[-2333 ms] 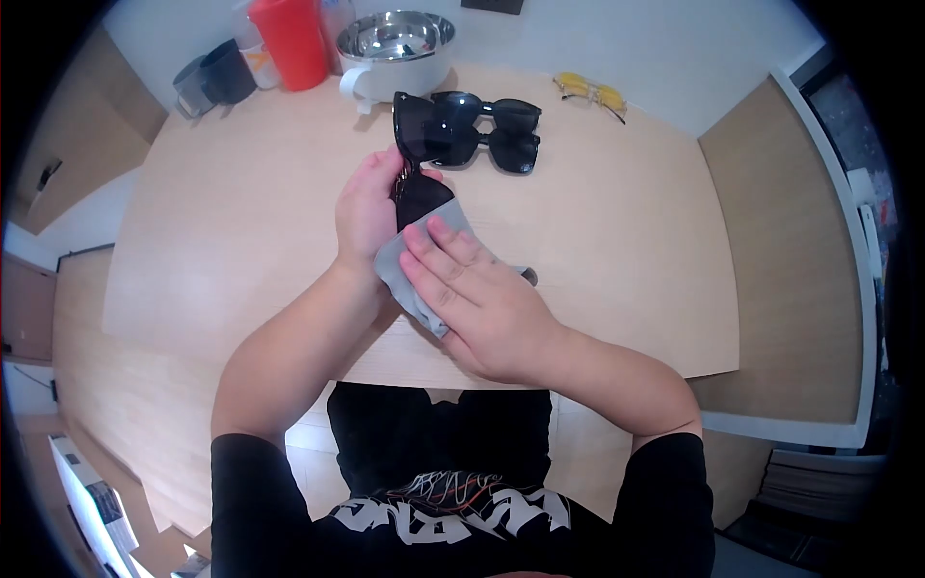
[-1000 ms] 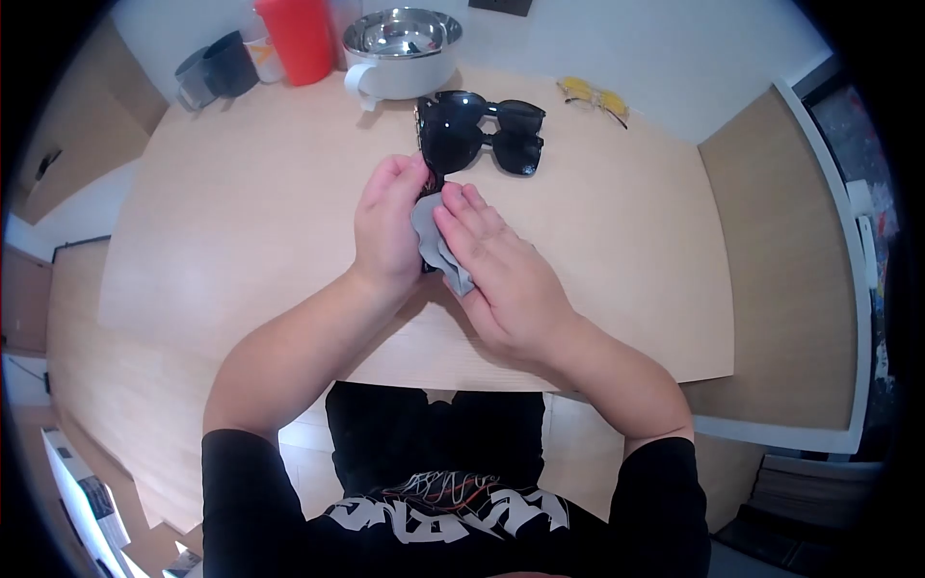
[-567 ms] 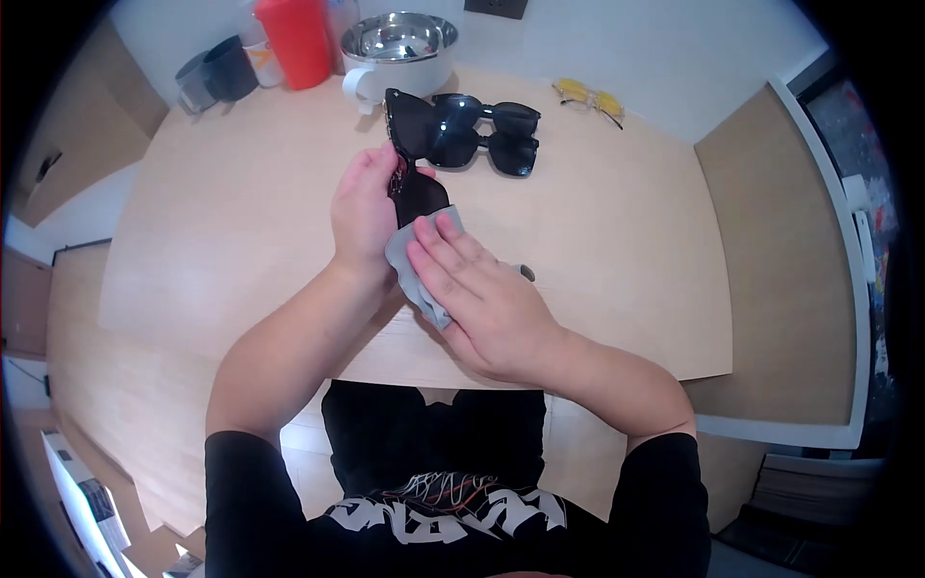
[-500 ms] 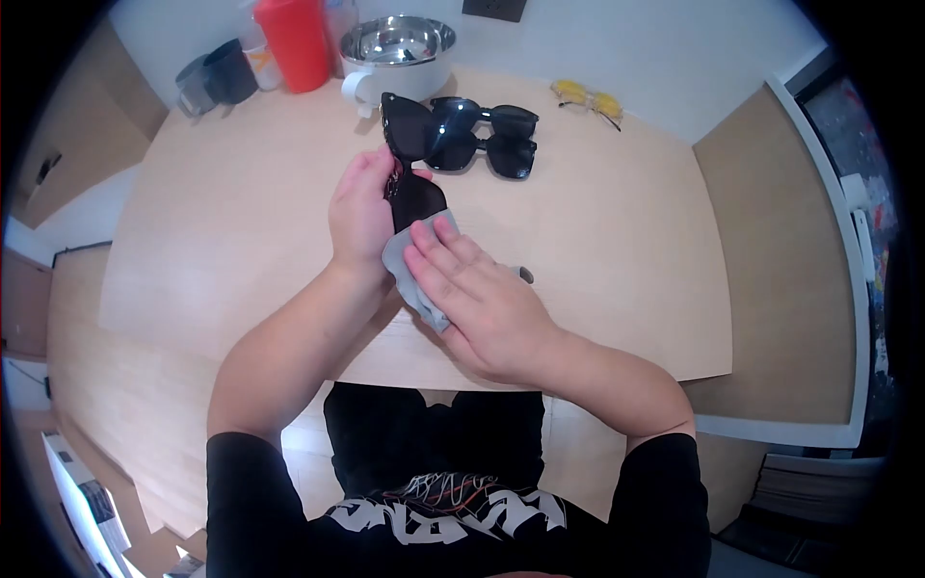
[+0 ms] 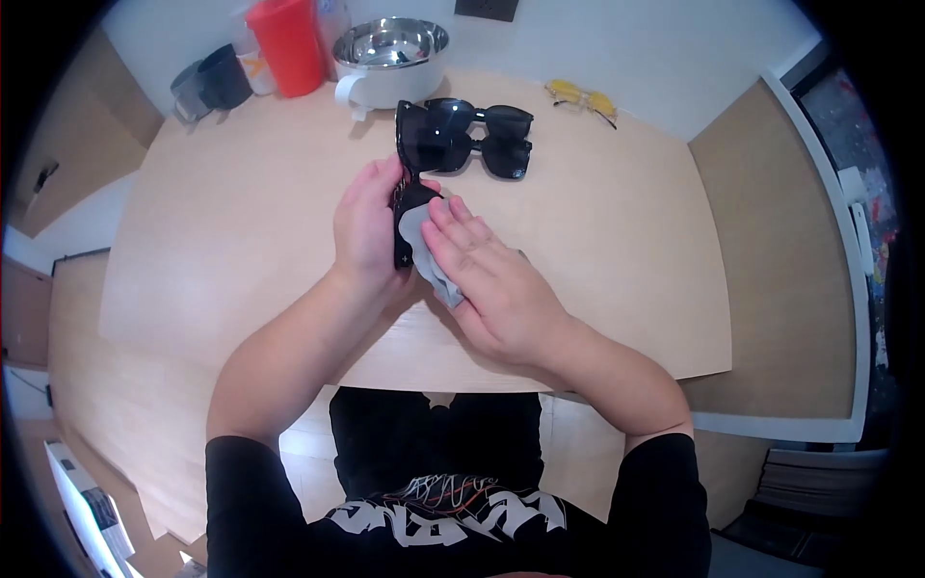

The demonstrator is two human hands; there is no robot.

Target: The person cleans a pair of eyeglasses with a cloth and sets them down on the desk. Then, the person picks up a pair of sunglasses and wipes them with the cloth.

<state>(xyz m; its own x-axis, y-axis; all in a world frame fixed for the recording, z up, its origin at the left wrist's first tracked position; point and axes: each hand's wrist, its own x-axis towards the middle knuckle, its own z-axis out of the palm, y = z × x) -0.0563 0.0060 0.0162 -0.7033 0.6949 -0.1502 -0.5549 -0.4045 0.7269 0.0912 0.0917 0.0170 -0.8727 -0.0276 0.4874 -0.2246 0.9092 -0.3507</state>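
Near the middle of the table, my left hand (image 5: 368, 220) grips a pair of dark sunglasses (image 5: 414, 135) turned nearly upright, one lens toward the back and the other lower down. A grey cloth (image 5: 424, 252) lies against the lower lens, under the fingers of my right hand (image 5: 487, 275), which presses it there. Part of that lens and cloth is hidden by those fingers. Just behind, two more pairs of dark sunglasses (image 5: 507, 156) lie on the table, partly covered by the held pair.
Along the back of the table (image 5: 231, 212) stand grey mugs (image 5: 224, 77), a red container (image 5: 286, 48) and a white-handled steel bowl (image 5: 395, 82). Yellow-lensed glasses (image 5: 581, 98) lie at the back right. A wooden side panel (image 5: 785, 260) rises on the right.
My right hand and the cloth have shifted up over the lower lens. The held sunglasses have turned slightly, uncovering their lower frame corner.
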